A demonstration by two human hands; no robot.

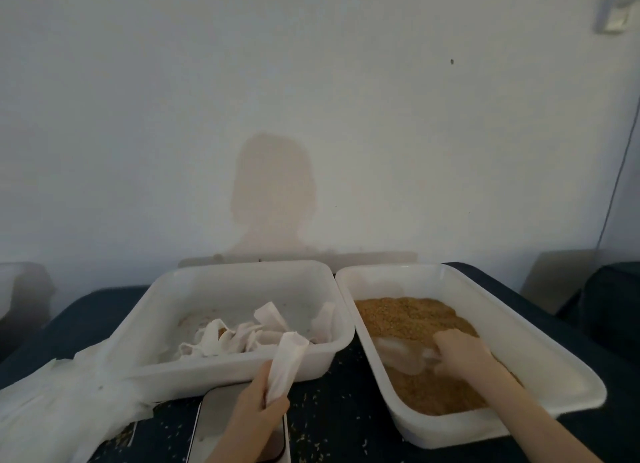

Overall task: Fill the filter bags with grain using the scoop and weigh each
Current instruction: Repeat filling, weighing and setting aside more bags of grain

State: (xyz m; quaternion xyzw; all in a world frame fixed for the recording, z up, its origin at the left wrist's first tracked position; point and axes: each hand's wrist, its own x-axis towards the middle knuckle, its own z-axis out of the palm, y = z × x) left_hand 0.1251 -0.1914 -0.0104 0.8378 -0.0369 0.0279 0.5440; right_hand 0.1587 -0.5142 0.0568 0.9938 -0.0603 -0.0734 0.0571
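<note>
Two white tubs side by side on a dark table, that's my setup. My left hand has its fingers curled tight round the bottom of an empty filter bag, which sticks up past my knuckles with its mouth open, right in front of the left tub. That tub, just beyond those fingers, holds a loose pile of bags; one looks like it has a bit of grain in it. My right hand is down inside the right tub, fingers wrapped round the handle of a clear scoop. The scoop's bowl points left from my fingertips and lies on the grain, which fills that tub's floor all round my hand. Under my left wrist sits the scale. Left of it there's some crumpled white paper, and stray grains are scattered on the table between my hands.
</note>
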